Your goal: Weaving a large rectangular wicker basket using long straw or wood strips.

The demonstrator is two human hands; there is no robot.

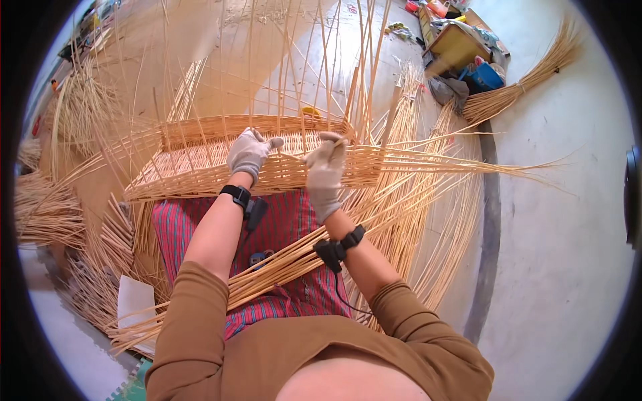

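A long, shallow wicker basket (221, 177) of pale woven rods lies across in front of me, with tall upright stakes rising from its walls. My left hand (251, 155), in a whitish glove, is closed over the near wall left of the middle, its thumb pointing right. Farther right, my right hand (326, 170), gloved too, is raised at the same wall with its fingers bent together. Whatever lies between those fingertips is too small to make out. Loose weaving rods (461, 167) trail off the basket's right end.
A red striped cloth (194, 230) covers my lap, and a bundle of rods (287, 267) lies across it. More rod bundles lie on the floor at left (47, 210) and right (401, 234). Back right, a tied bundle (525, 83) leans by a blue container (485, 77).
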